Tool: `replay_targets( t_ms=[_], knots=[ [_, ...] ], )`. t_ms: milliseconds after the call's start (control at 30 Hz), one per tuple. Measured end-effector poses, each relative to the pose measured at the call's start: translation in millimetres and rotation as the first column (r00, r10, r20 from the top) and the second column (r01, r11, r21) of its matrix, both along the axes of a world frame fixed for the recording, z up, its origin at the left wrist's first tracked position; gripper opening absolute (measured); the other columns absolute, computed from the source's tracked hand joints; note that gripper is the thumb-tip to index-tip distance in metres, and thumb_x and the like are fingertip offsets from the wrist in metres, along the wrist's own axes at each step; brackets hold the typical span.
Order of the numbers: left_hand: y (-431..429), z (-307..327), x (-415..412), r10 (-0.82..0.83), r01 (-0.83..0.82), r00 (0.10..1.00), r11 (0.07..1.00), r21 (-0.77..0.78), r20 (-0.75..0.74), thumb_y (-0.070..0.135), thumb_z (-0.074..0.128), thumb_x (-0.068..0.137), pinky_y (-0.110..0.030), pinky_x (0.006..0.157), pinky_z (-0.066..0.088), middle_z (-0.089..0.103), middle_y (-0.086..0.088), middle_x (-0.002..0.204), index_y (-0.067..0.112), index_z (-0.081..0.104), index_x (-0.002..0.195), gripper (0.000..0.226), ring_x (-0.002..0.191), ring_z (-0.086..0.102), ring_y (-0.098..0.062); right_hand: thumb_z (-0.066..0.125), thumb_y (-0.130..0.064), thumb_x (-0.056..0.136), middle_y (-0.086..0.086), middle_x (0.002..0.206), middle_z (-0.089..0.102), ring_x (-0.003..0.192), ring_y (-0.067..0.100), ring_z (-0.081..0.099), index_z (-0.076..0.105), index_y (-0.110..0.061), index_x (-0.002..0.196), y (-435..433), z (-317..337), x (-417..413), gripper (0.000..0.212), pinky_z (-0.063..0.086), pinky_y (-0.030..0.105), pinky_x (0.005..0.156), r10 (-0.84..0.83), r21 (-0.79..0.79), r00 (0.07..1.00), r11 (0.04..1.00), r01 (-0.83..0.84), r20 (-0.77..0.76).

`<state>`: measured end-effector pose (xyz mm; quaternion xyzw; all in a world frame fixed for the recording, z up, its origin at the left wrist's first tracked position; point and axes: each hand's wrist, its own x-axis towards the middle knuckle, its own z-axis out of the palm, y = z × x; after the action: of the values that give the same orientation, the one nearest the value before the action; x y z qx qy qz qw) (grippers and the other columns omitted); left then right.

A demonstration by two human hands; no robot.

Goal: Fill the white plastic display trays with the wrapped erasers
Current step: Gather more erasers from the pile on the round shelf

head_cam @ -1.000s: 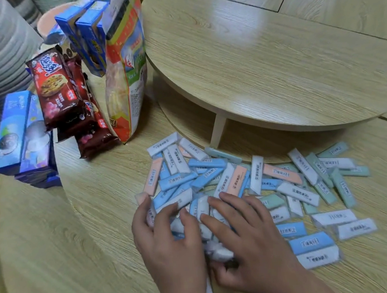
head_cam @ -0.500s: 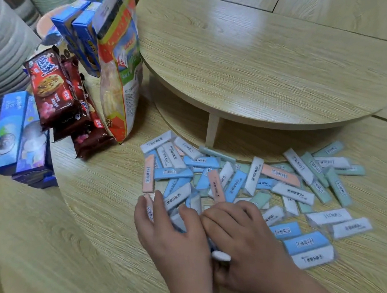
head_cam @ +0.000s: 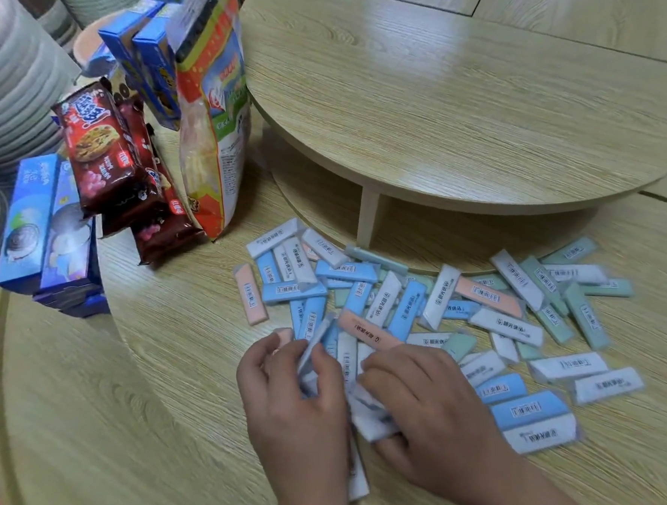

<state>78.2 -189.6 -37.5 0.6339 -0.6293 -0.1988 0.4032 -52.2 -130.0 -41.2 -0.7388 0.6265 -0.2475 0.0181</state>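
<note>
**Head view: both hands in the eraser pile, snacks crowding the left**

A wood-grain table (head_cam: 100, 422) fills the frame. On it stands a raised round tier (head_cam: 431, 90) on a pale leg (head_cam: 369, 219), and its rim overhangs the far edge of the pile. At the far left rises a stack of ribbed bowls (head_cam: 6, 96). Beside it, a tall snack bag (head_cam: 210, 123) in orange, white and green stands upright close to the nearest erasers. Its print is too blurred to read. Dark red cookie packs (head_cam: 99, 149) lean against it, showing a chocolate-chip cookie and white Chinese lettering I cannot make out. Flat blue boxes (head_cam: 29, 220) with a sandwich-biscuit picture lie stacked at the left, and more blue cartons (head_cam: 144, 57) stand behind the bag.

The wrapped erasers (head_cam: 405, 306) lie loose on the lower table surface in front of the tier. They are blue, white, green and peach, many overlapping. Each wrapper carries a barcode or a short line of Chinese characters, too small to read.

The left hand (head_cam: 294, 410) pinches a white eraser (head_cam: 314, 343) between thumb and fingers at the pile's near edge. The right hand (head_cam: 430, 394), touching the left, curls its fingers and thumb around a small bundle of white ones (head_cam: 373, 421).
</note>
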Motion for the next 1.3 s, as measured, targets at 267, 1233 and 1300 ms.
replay_targets(
  t_ms=[267, 1233, 1300],
  knots=[
    [1.9, 6.5, -10.1, -0.110, 0.078, 0.938, 0.991, 0.107, 0.330, 0.027, 0.049, 0.091, -0.047, 0.077, 0.049, 0.059, -0.018, 0.126, 0.004, 0.066, 0.113, 0.036, 0.098, 0.057, -0.039, 0.059, -0.027, 0.072, 0.006, 0.127, 0.058, 0.116, 0.029, 0.054, 0.064, -0.016, 0.123, 0.8, 2.5, -5.3, 0.053, 0.042, 0.043, 0.094, -0.115, 0.080, 0.992, 0.990, 0.119, -0.054],
    [9.6, 0.0, -36.8, -0.331, 0.200, 0.741, 0.939, 0.279, 0.584, 0.083, 0.042, 0.072, -0.065, 0.106, 0.026, 0.034, -0.012, 0.158, 0.032, 0.054, 0.141, 0.087, 0.144, 0.030, -0.041, 0.053, -0.074, 0.072, 0.000, 0.145, 0.043, 0.136, 0.029, 0.038, 0.050, -0.033, 0.137, 30.7, 11.5, -94.2, 0.077, 0.037, 0.051, 0.101, -0.597, 0.270, 0.793, 0.749, 0.604, -0.120],
    [11.1, -2.7, -37.4, -0.293, 0.181, 0.767, 0.952, 0.245, 0.571, 0.081, 0.046, 0.073, -0.063, 0.105, 0.026, 0.034, -0.010, 0.158, 0.033, 0.056, 0.138, 0.082, 0.142, 0.032, -0.039, 0.055, -0.073, 0.073, -0.002, 0.143, 0.046, 0.133, 0.027, 0.040, 0.054, -0.032, 0.133, 30.6, 10.8, -94.5, 0.073, 0.038, 0.051, 0.099, -0.587, 0.244, 0.800, 0.764, 0.597, -0.119]
  ],
)
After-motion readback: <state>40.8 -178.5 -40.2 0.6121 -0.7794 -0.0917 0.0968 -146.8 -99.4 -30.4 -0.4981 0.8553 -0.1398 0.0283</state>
